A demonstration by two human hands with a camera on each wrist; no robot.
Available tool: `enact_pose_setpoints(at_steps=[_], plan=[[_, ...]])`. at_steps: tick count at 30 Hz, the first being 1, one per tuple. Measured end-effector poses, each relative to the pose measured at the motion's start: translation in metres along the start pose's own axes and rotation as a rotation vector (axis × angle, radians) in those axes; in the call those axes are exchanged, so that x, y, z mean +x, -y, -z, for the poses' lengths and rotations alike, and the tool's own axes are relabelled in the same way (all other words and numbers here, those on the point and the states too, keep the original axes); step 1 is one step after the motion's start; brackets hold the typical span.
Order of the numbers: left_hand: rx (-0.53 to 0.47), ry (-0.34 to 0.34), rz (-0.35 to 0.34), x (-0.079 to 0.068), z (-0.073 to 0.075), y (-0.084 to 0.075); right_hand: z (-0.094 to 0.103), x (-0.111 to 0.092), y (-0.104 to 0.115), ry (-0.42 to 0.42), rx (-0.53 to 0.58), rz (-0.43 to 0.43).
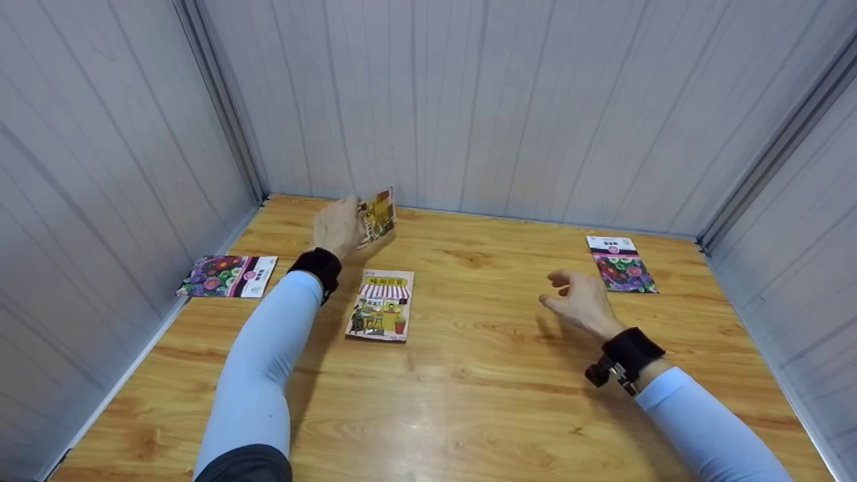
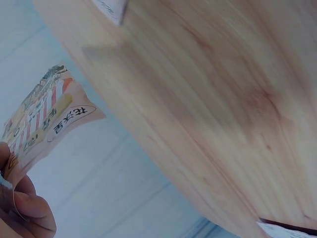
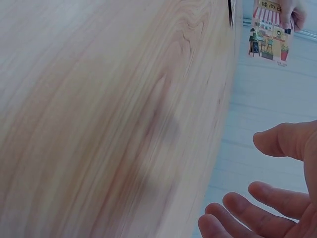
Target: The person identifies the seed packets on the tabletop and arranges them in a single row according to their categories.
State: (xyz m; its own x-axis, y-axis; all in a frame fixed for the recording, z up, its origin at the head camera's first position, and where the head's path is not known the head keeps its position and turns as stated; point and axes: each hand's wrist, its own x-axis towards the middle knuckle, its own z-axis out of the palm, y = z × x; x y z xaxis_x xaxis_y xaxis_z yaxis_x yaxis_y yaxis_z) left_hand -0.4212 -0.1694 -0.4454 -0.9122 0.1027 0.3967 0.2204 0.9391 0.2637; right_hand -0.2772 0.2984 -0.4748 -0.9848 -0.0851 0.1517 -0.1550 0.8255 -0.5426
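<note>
My left hand (image 1: 338,226) pinches a seed packet (image 1: 378,215) by its edge and holds it raised near the back wall. In the left wrist view the packet's striped-awning print tilts away from the fingers (image 2: 34,206). A similar shop-print seed packet (image 1: 379,306) lies flat on the table, nearer to me. Over the right part of the table hovers my right hand (image 1: 581,301), fingers loosely bent and nothing in them. Just beyond it lies a flower-print seed packet (image 1: 623,265). The right wrist view shows thumb and fingers (image 3: 267,210) spread apart.
Another flower-print seed packet (image 1: 227,276) lies at the table's left edge, beside my left forearm. Pale panel walls (image 1: 428,100) enclose the wood-grain table (image 1: 482,381) at the back and on both sides.
</note>
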Motion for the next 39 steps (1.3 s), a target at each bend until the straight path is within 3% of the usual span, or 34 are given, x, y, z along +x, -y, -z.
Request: enact_pose_setpoints(at_steps=[11,24,34,39], plan=[[-0.025,-0.018,-0.063,0.0,-0.002,-0.023,-0.004,0.001,0.003,0.027,0.027,-0.013],[-0.045,-0.022,-0.143,-0.003,-0.002,-0.036,-0.009,0.002,0.008,0.052,0.033,-0.018],[-0.085,0.016,-0.17,-0.003,-0.005,-0.05,-0.012,0.006,0.015,0.037,0.039,0.025],[-0.105,0.061,-0.148,-0.003,-0.007,-0.055,-0.013,0.007,0.018,0.042,0.059,0.04]])
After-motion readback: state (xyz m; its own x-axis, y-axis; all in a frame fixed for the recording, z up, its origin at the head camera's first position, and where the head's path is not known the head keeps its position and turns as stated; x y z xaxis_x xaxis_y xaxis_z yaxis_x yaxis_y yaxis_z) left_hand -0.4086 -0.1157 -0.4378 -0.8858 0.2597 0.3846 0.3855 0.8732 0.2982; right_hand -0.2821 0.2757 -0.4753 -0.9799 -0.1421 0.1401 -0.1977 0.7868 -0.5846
